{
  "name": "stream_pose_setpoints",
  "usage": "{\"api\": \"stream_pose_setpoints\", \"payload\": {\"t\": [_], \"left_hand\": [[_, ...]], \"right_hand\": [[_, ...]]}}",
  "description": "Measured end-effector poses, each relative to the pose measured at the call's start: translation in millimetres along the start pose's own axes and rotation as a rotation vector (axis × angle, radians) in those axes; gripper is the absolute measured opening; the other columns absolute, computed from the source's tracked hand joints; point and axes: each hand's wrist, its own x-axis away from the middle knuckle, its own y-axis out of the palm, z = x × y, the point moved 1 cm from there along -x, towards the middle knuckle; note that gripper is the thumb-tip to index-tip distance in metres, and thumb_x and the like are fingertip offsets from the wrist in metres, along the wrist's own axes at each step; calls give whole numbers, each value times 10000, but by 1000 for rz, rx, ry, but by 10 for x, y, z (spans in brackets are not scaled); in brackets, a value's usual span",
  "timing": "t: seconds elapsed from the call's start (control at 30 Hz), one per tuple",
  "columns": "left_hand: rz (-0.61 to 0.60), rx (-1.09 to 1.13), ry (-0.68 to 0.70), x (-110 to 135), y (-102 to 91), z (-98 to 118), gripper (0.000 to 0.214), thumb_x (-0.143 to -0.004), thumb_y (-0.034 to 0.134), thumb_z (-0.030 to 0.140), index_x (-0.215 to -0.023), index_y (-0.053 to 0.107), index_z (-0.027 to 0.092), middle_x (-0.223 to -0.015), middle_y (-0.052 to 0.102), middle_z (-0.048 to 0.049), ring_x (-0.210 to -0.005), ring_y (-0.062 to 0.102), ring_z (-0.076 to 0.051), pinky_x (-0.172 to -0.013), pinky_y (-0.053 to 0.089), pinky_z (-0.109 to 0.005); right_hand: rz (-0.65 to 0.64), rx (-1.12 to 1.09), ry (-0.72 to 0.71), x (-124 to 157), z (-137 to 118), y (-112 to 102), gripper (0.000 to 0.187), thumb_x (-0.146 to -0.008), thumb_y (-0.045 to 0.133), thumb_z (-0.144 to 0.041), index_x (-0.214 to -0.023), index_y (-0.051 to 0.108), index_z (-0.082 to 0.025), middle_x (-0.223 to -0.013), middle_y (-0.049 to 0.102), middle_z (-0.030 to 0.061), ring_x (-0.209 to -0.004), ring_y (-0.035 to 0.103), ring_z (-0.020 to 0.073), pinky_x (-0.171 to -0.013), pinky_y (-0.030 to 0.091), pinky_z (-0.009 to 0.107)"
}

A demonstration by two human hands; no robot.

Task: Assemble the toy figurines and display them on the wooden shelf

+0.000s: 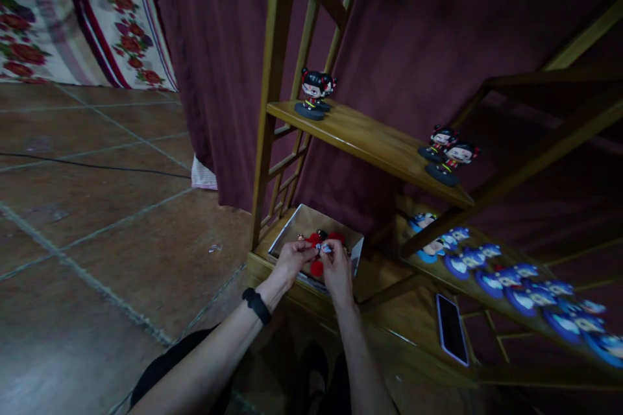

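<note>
Over an open cardboard box (351,223) on the bottom shelf, my two hands meet. My left hand (292,259), with a black band at the wrist, pinches one side of a small white-and-blue piece (324,248). The fingertips of my right hand (337,269) close on its other side. What kind of piece it is, I cannot make out. Beneath and behind my fingers lie red fuzzy items (317,268) with some small dark and gold parts, partly hidden by the hands.
On the upper wooden shelf (370,146) stand black-haired figurines (311,92) on dark round bases. Several blue-and-white figurines (506,282) line a lower shelf at right. A phone (451,329) lies on the bottom board. A dark cable (97,165) crosses the tiled floor.
</note>
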Motion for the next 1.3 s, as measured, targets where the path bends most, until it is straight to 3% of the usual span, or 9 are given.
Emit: {"api": "stream_pose_setpoints", "payload": {"t": [0.13,0.27,0.47,0.6,0.83,1.03,1.3], "left_hand": [[-34,62,-55,7,-9,-2,165,-562,759,204,-648,664,100,-617,656,-44,-552,585,-109,-613,491,-237],[-31,184,-151,-4,-63,48,144,-615,738,185,-677,636,105,-667,668,-53,-586,614,-113,-667,520,-261],[-93,358,-263,-35,-85,79,104,-692,673,117,-786,631,100,-771,692,-92,-696,655,-136,-715,527,-246],[-202,301,-213,0,-23,125,184,-668,693,107,-843,638,116,-822,691,-75,-733,653,-133,-749,520,-255],[-335,224,-69,111,111,355,260,-663,705,177,-905,643,106,-899,683,-102,-798,637,-162,-790,499,-304],[-296,208,-27,118,123,356,193,-664,705,218,-816,634,122,-800,678,-64,-672,613,-120,-664,514,-249],[-118,213,-85,9,111,197,133,-655,702,202,-731,630,120,-708,662,-34,-589,594,-86,-562,482,-176]], "right_hand": [[7,-143,41,14,50,81,227,-750,496,-210,-963,566,-247,-969,625,27,-904,561,183,-818,424,325],[-35,-477,116,-11,136,140,363,-711,564,-226,-1074,546,-224,-1080,614,51,-998,561,182,-901,419,359],[13,-686,276,-7,177,109,347,-706,598,-324,-1030,594,-199,-1053,634,63,-971,581,189,-866,454,364],[-13,-832,322,-10,91,64,376,-725,587,-366,-1069,578,-215,-1077,630,69,-959,593,198,-806,488,358],[-11,-930,309,-56,-2,-71,383,-714,623,-353,-1077,587,-237,-1054,646,62,-972,594,200,-835,475,381],[-13,-938,290,-50,-12,-93,346,-688,649,-316,-1023,618,-236,-1042,648,48,-957,595,194,-844,475,377],[21,-905,317,-29,7,50,305,-721,605,-302,-1018,605,-236,-1089,626,42,-1014,572,195,-880,456,364]]}}
